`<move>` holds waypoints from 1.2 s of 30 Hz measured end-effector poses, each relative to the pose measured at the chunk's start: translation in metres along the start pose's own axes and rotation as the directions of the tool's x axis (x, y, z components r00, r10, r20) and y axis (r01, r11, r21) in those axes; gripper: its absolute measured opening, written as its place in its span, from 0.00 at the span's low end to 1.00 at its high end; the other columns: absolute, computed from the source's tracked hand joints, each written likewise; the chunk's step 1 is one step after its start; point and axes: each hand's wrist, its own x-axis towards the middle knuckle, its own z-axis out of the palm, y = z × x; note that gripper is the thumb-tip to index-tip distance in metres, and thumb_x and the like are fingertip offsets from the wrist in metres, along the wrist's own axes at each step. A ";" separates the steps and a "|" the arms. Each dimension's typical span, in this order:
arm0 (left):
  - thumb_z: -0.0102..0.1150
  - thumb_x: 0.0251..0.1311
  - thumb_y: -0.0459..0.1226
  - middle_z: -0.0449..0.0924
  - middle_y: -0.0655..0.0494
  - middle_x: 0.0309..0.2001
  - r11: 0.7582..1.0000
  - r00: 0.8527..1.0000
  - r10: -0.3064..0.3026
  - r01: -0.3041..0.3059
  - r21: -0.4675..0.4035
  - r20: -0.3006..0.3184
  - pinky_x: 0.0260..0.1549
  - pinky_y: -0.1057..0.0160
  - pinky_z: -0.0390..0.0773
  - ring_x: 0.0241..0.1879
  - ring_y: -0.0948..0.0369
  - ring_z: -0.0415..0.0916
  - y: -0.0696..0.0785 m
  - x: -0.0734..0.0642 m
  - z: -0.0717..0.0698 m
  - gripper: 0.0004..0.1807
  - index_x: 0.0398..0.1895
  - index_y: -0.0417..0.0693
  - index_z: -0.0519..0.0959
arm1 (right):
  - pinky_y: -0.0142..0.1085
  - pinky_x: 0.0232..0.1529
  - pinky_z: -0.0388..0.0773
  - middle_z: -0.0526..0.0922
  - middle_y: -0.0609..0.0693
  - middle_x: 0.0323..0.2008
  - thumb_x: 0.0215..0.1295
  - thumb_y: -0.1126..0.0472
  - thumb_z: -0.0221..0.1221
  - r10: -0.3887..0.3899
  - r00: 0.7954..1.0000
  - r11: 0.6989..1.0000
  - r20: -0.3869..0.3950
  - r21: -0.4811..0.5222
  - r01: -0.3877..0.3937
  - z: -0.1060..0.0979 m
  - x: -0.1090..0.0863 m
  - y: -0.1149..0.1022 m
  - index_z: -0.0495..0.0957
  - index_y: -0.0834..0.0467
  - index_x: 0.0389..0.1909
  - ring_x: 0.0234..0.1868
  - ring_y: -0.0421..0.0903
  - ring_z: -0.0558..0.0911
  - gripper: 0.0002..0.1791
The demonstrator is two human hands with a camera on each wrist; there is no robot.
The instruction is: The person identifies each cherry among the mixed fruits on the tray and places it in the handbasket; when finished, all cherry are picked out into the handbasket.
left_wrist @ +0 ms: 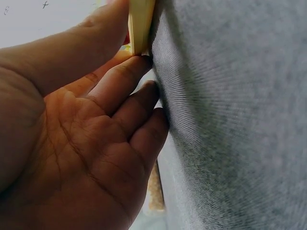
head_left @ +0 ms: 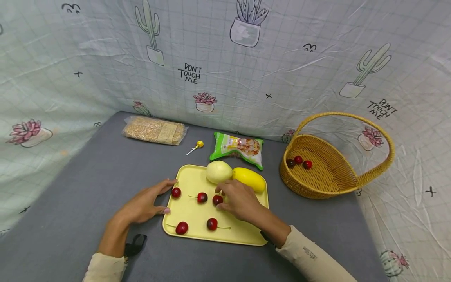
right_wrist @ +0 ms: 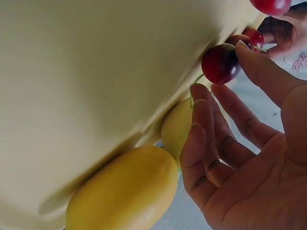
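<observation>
My right hand (head_left: 240, 199) is over the pale yellow tray (head_left: 192, 213), its fingers bent around a dark red cherry (head_left: 217, 200). In the right wrist view the thumb meets one side of this cherry (right_wrist: 220, 63) and a fingertip the other, with its green stem beside the fingers. At the tray's left rim my left hand (head_left: 142, 204) rests with thumb and fingers spread along the edge. Close to its fingertips lies another cherry (head_left: 176, 192). More stemmed cherries are on the tray: one in the middle (head_left: 202, 197), one front left (head_left: 181, 228), one in front (head_left: 212, 224).
A pale round fruit (head_left: 219, 172) and a yellow oblong fruit (head_left: 249, 179) lie at the tray's back. Behind are a green snack bag (head_left: 238, 149), a yellow lollipop (head_left: 199, 144) and a clear bag of grains (head_left: 151, 129). At right stands a high-handled wicker basket (head_left: 317, 188) with cherries (head_left: 307, 164) inside.
</observation>
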 end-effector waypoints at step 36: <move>0.77 0.60 0.37 0.74 0.37 0.73 1.000 1.000 -0.012 0.012 -0.016 -0.003 0.70 0.28 0.66 0.78 0.33 0.61 0.002 -0.001 0.001 0.44 0.78 0.43 0.66 | 0.37 0.40 0.80 0.84 0.48 0.44 0.55 0.63 0.81 -0.193 0.869 0.963 -0.456 0.082 0.257 -0.041 -0.023 0.022 0.86 0.52 0.47 0.44 0.47 0.79 0.19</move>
